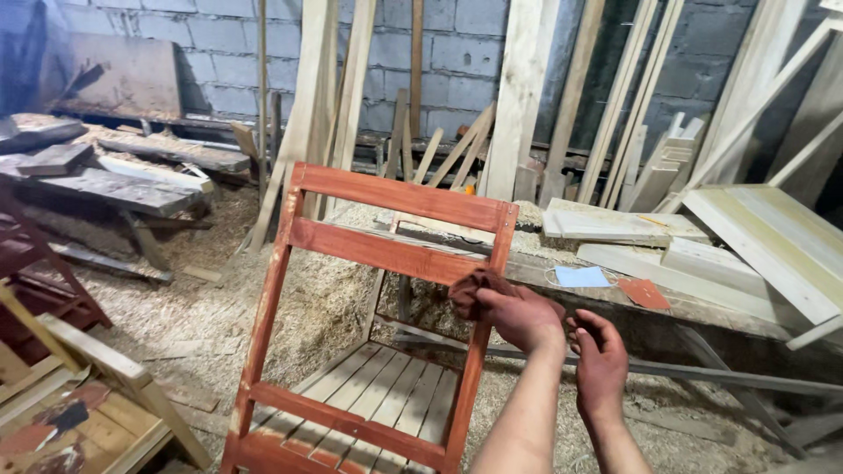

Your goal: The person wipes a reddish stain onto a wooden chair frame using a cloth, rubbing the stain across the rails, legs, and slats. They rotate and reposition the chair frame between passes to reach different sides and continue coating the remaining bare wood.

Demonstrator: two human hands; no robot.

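1. The right hand (600, 360) hangs low beside the chair, fingers loosely curled, holding nothing.
2. The left hand (518, 314) is clenched around a stained rag (470, 290), pressing it to the right rear post of the wooden chair (386, 254).
3. That chair stands on the sawdust floor (219, 307), frame stained red, seat slats still pale.
4. Behind it, a workbench (615, 285) carries a blue mask (581, 276).
5. Planks (518, 96) lean against the block wall (228, 44).

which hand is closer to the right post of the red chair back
Left. The left hand presses a dark red rag against the right post of the red chair back, touching it. The right hand hangs open, off to the right of the post, clear of it.
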